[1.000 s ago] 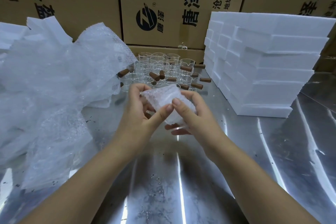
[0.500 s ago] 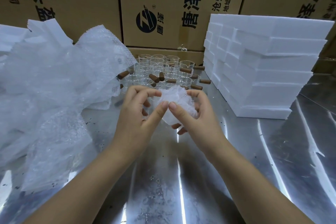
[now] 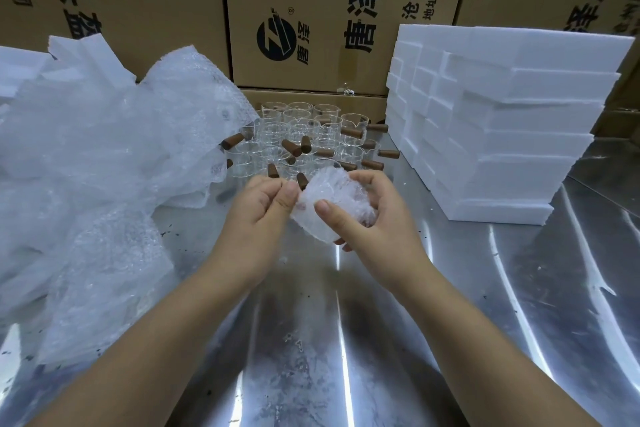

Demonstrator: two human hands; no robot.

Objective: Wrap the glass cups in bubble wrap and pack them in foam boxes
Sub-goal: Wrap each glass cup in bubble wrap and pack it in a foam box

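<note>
Tabletop of shiny metal fills the bottom of the frame. At centre, above it, the right hand curls round a wrapped cup with its thumb on the near face, while the left hand pinches the bundle's left edge. Just beyond stand bare glass cups with brown handles. Loose bubble wrap is heaped at left, stacked foam boxes at right, and printed cartons stand behind.

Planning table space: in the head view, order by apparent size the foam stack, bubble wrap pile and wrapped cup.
Top, unranked: bubble wrap pile and foam stack, similar spread, pile nearer.
Smallest: wrapped cup.
</note>
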